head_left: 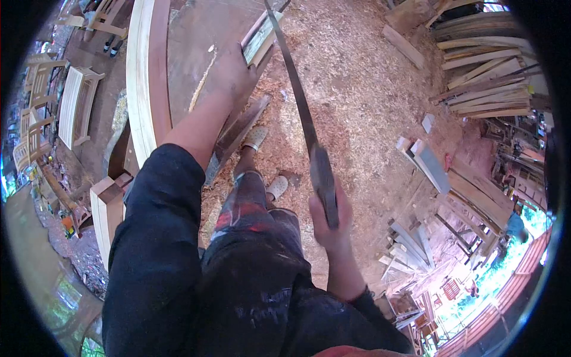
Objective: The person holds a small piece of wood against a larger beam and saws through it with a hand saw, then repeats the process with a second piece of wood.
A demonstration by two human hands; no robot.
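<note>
There are two bare hands, a left hand (233,71) and a right hand (328,223). One long grey steel handsaw (306,128) and one short pale wooden offcut (262,40) show. Two pale woven slippers (256,138) (277,187) show too. The pale slatted wooden chairs (74,104) number perhaps four, as the rim blurs.

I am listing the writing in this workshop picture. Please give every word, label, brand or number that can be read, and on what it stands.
No text can be read.
Saw in the right hand: no brand shows.
Plank held by the left hand: no label shows.
Pale marks on the dark trousers: too blurred to read.
</note>
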